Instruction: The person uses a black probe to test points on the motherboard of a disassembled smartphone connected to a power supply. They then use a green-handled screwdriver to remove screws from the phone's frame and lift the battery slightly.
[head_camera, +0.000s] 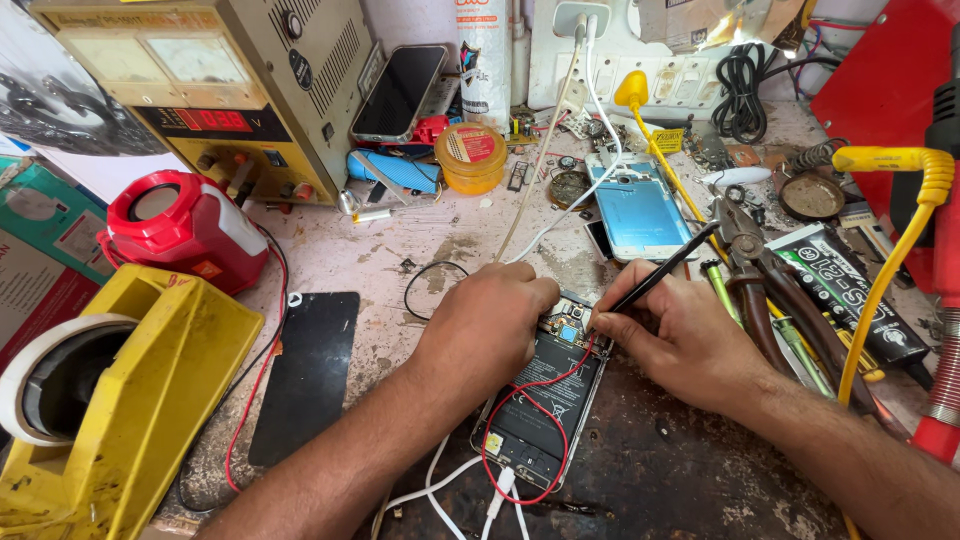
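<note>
An opened phone (540, 410) lies back-up on the worn bench, its black battery and circuit board exposed, with a thin red wire (545, 400) looping over it. My left hand (490, 325) rests on the phone's upper left corner and pins it down. My right hand (675, 335) grips a slim black tool (665, 270) like a pen, its tip touching the board near the phone's top edge. A white cable (440, 490) plugs in at the phone's lower end.
A yellow tape dispenser (120, 400) sits at the near left, a red speaker (185, 225) and a beige power supply (230, 90) behind it. A black panel (310, 370) lies left of the phone. Pliers (750, 265), tubes, a blue phone (640, 215) and a yellow-tipped iron crowd the right.
</note>
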